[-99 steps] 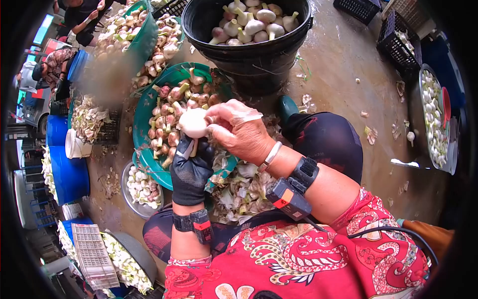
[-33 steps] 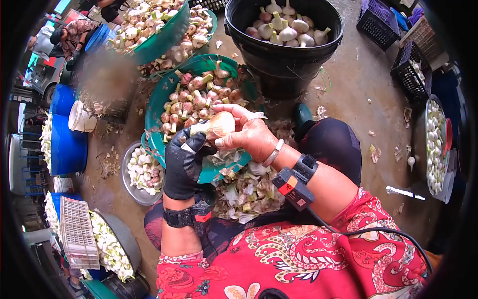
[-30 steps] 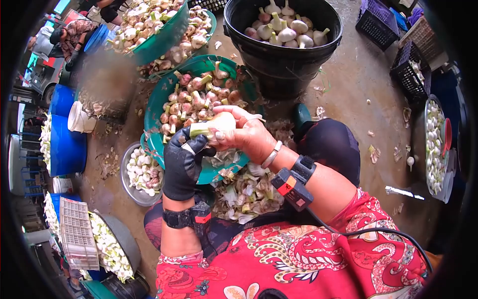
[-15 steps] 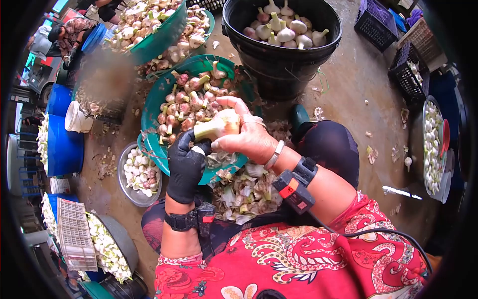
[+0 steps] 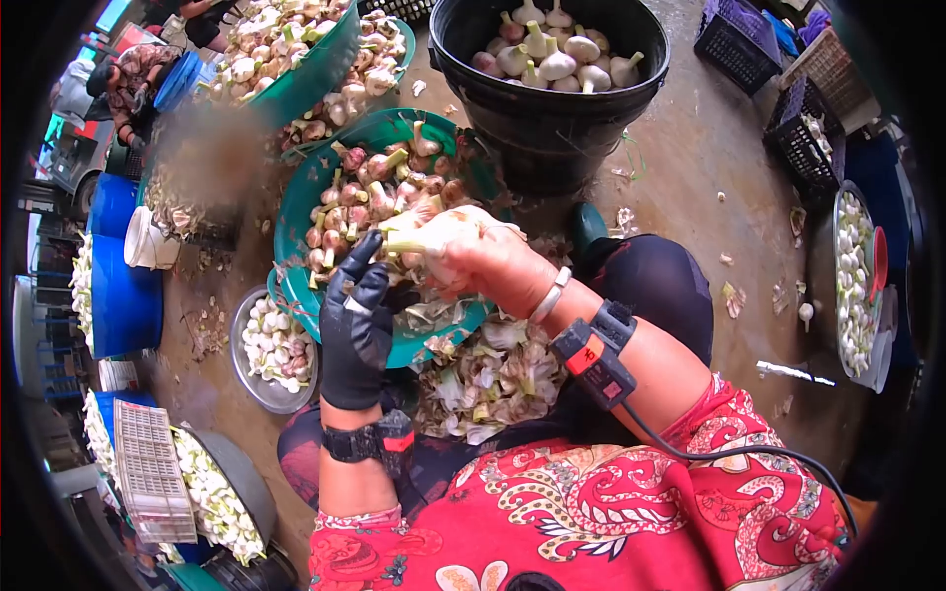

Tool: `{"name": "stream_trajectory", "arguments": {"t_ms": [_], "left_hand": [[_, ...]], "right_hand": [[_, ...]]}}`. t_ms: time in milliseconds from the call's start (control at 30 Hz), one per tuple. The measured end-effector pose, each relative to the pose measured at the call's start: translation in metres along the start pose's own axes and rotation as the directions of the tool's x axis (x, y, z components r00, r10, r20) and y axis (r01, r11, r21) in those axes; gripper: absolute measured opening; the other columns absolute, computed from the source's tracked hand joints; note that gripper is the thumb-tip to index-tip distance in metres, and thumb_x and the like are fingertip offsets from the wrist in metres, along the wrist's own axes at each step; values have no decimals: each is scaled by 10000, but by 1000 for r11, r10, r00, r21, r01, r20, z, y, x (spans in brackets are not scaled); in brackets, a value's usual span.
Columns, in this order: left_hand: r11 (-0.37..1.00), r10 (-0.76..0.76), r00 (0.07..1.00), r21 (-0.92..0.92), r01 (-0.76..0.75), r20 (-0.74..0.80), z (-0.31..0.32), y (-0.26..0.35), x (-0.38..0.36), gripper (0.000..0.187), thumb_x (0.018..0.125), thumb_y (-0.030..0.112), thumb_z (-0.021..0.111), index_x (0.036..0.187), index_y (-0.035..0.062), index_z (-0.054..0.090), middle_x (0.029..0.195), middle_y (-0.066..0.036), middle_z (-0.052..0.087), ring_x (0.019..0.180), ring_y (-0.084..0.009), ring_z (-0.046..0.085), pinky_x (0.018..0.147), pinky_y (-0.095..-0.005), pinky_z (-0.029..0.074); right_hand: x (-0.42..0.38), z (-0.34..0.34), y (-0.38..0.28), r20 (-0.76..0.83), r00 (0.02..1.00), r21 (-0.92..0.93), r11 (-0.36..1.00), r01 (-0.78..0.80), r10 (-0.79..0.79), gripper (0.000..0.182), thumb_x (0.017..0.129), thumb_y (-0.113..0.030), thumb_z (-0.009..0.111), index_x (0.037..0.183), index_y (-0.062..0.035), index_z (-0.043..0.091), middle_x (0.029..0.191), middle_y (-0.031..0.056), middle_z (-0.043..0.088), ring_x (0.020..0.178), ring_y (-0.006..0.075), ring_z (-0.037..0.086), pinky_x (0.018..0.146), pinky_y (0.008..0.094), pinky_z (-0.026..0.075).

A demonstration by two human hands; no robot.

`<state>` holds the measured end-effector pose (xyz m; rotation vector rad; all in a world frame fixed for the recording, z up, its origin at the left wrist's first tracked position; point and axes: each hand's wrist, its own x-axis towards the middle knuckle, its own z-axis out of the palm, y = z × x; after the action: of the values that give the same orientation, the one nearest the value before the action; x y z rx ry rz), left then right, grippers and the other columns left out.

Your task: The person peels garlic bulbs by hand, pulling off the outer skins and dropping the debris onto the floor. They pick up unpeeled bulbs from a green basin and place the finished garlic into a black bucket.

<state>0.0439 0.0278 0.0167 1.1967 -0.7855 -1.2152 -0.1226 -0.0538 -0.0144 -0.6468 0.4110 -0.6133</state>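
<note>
My right hand (image 5: 493, 258), bare, is wrapped round a garlic bulb (image 5: 409, 239) above the green basin, its cut stem pointing left. My left hand (image 5: 357, 330), in a black glove, is just left and below the stem with its fingers stretched up and apart. A small white spot shows on the glove; what it is I cannot make out. Under my hands the green basin (image 5: 294, 212) holds many unpeeled, purplish garlic bulbs. Loose garlic skins (image 5: 488, 379) are heaped between my knees and the basin.
A black bucket (image 5: 552, 133) with cleaned bulbs stands beyond the basin. A metal bowl (image 5: 242, 347) of small white bulbs sits left. A tilted green tub (image 5: 320, 74) of garlic is behind. Blue tubs (image 5: 133, 295) line the left, dark crates (image 5: 737, 44) the right. Another person (image 5: 138, 84) works far left.
My left hand has drawn away from the bulb's stem to the left, its fingers opening. My right hand has turned over the bulb and covers more of it.
</note>
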Motion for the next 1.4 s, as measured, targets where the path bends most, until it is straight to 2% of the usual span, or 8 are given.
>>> {"name": "stream_trajectory", "arguments": {"t_ms": [133,333,433,633,767,900,1000,1400], "left_hand": [[992,48,999,-120,-46,13,10,-4,-3,394,879,8,550,1267,-9,483,1153,-102,594,924,-190,630,816,-314,531],[995,-58,998,-83,59,8,-7,10,-3,329,837,-11,586,1163,-37,555,1029,-105,644,887,-164,634,790,-284,522],[981,-55,998,186,52,9,-2,11,-7,333,808,7,600,1134,-54,571,982,-100,651,847,-149,630,756,-275,520],[985,-70,997,-164,63,-37,-24,-4,0,291,810,-52,562,1099,-81,586,1094,-143,633,925,-192,633,807,-312,524],[657,321,944,700,-279,75,-95,-45,15,269,902,115,547,1134,-7,607,1033,-86,652,944,-175,630,860,-289,507],[915,-210,949,-388,107,-233,-86,-26,6,226,894,146,565,1080,31,622,966,-69,665,825,-165,633,707,-298,542],[978,-84,981,-202,48,-173,-63,-24,5,228,889,145,571,1071,16,617,977,-75,662,814,-167,638,654,-299,548],[941,31,997,339,-5,-72,-3,3,2,209,840,70,644,1032,-7,624,1062,-90,650,856,-127,615,684,-261,522]], "right_hand": [[3,9,7,227,773,-873,229,431,-592,680,590,-230,805,1141,-72,440,1050,176,553,1044,363,540,918,402,426],[1,12,-11,-148,987,165,986,-30,55,755,823,-171,688,1401,-20,226,1192,172,550,997,243,618,830,381,531],[10,0,-5,-2,947,38,946,-321,321,209,866,-152,637,1006,3,637,926,99,659,865,183,651,750,316,532],[17,16,9,-34,890,-418,816,400,-454,180,892,-33,555,1034,21,650,945,49,669,830,109,610,761,252,494],[-6,23,-24,-119,884,-290,868,404,-452,206,940,-54,474,1069,0,625,970,59,662,845,111,622,742,265,520],[-17,5,-52,-58,997,-509,861,19,-56,247,905,-90,503,1107,-19,625,915,71,689,835,139,655,761,305,543],[-17,-23,-8,207,967,-978,-5,210,148,229,740,-236,679,833,-27,690,808,139,674,706,307,655,704,375,528],[-3,2,-6,84,910,-884,391,256,-406,230,646,-35,753,839,-82,637,741,14,509,669,101,513,601,248,445]]}}
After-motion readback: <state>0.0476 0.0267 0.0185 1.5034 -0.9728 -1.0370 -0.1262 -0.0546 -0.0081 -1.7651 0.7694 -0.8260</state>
